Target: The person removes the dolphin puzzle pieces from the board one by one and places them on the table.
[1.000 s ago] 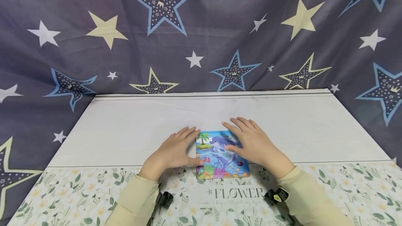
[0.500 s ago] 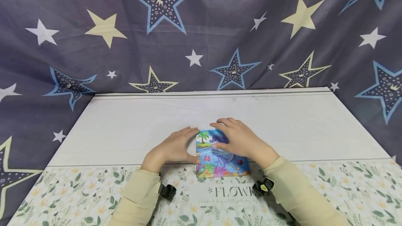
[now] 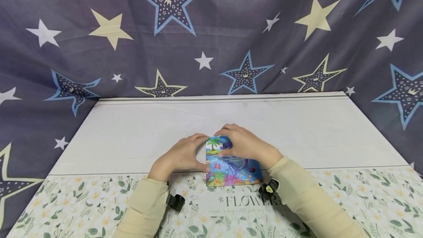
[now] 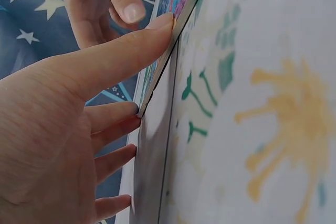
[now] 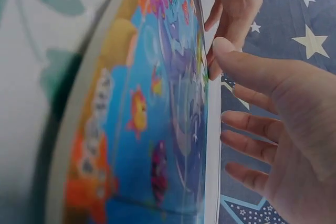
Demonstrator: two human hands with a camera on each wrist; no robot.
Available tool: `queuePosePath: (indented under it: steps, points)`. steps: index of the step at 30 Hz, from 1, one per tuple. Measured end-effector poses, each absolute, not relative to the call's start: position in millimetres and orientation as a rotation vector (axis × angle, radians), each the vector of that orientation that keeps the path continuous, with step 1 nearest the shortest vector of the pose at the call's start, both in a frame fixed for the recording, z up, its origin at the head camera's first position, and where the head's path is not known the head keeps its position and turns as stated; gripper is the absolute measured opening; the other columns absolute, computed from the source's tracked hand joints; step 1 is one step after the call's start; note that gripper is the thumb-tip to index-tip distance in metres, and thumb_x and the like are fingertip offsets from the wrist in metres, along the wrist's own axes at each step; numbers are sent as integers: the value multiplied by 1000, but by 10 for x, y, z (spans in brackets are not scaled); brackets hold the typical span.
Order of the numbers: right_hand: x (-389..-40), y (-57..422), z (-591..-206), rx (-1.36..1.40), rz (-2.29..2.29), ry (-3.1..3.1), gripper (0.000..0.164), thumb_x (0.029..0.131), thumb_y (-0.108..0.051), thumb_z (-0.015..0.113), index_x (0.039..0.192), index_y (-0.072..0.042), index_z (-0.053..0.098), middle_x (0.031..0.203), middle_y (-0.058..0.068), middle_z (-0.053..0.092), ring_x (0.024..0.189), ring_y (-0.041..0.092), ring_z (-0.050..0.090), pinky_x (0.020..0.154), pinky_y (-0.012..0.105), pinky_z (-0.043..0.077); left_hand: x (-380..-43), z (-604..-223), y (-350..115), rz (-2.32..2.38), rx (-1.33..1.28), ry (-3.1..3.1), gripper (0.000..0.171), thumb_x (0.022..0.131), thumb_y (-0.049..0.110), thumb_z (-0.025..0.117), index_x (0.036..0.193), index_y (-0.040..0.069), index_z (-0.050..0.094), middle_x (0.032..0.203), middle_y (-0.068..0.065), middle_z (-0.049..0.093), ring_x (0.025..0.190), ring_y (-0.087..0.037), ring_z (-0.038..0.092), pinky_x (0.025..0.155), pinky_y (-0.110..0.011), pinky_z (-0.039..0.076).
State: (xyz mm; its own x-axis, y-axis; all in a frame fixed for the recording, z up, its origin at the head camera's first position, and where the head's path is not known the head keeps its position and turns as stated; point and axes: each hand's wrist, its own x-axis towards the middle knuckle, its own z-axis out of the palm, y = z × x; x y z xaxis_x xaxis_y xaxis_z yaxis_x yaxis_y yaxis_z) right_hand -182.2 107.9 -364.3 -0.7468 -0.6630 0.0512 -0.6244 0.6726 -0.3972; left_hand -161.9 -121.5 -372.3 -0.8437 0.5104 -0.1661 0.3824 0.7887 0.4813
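A square dolphin jigsaw puzzle (image 3: 238,172) lies flat, its blue sea picture showing a palm tree and coral. My left hand (image 3: 181,157) is at its left side. In the left wrist view the thumb (image 4: 131,51) rests on the puzzle's edge and the index fingertip is at a corner. Over the puzzle's upper right part is my right hand (image 3: 246,143), hiding much of the dolphin. Its fingers reach to the far edge, and its thumb (image 5: 247,66) extends over the picture, near the left hand's fingertips. Nothing shows between the right thumb and fingers.
The puzzle lies across the border between a white tabletop (image 3: 138,131) and a floral-printed section (image 3: 82,205) with "FLOWER" lettering. A dark star-patterned curtain (image 3: 211,28) rises behind the table and at both sides. Each wrist bears a small black camera.
My right hand has moved left across the puzzle, covering more of the dolphin, and its fingers have drawn closer together. The left hand stays almost still at the puzzle's left edge.
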Motion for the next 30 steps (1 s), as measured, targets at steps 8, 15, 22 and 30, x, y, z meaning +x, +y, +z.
queuePosePath:
  steps: [8, 15, 22, 30]
  points:
    - [-1874, 933, -3690, -938, -584, 2729, 58, 81, -35, 83, 129, -9, 64, 123, 4, 59, 115, 23, 56, 97, 41, 50, -1611, -3750, -1239, 636, 681, 2693, 104, 71, 50, 86, 153, 8, 38, 157, -9, 34, 143, -35, 31, 117, -55, 22]
    - [-1941, 894, -3681, -864, -579, 2693, 50, 80, -30, 84, 123, -9, 68, 116, 4, 58, 106, 21, 57, 93, 38, 51, -1623, -3754, -1237, 650, 689, 2678, 103, 72, 50, 85, 153, 8, 37, 158, -12, 32, 147, -31, 25, 118, -58, 15]
    - [-1976, 881, -3657, -869, -581, 2643, 49, 80, -25, 83, 122, -6, 64, 110, 4, 57, 107, 22, 55, 95, 38, 49, -1609, -3780, -1217, 644, 669, 2697, 105, 69, 53, 85, 153, 11, 38, 158, -8, 34, 148, -29, 23, 118, -57, 15]
    - [-1976, 880, -3652, -928, -584, 2643, 51, 81, -24, 83, 122, -4, 60, 104, 4, 55, 104, 23, 51, 91, 39, 47, -1593, -3760, -1194, 644, 644, 2703, 104, 69, 50, 85, 152, 10, 39, 158, -8, 34, 148, -28, 24, 118, -58, 14]
